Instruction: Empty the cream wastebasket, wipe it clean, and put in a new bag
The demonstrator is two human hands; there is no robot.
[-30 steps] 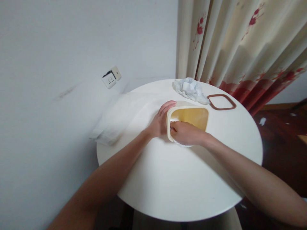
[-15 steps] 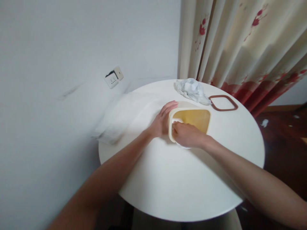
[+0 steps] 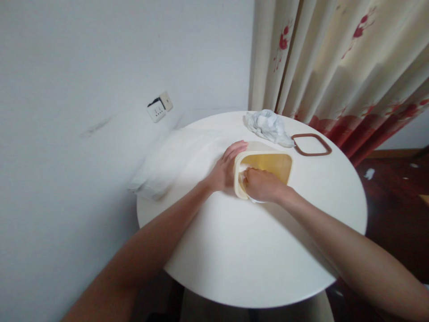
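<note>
A cream waste bin is tipped on the table, its rounded rectangular mouth facing me and its inside looking yellow. My left hand lies along the bin's left outer side, fingers stretched over it, holding it. Inside the mouth, my right hand is closed round a white wiping cloth against the left inner wall. Its fingertips are partly hidden. A bit of white material also shows under the right hand at the bin's lower rim. The bin's far end is mostly out of sight.
The bin is on a round white table. Behind it lie a crumpled whitish plastic bag and a brown ring frame. A blurry white sheet-like item is at the left by the wall. A curtain hangs beyond the table.
My right hand has shifted slightly within the bin's mouth, moving the white cloth along the inner left side. The left hand stays on the bin's outside. The view has shifted slightly.
</note>
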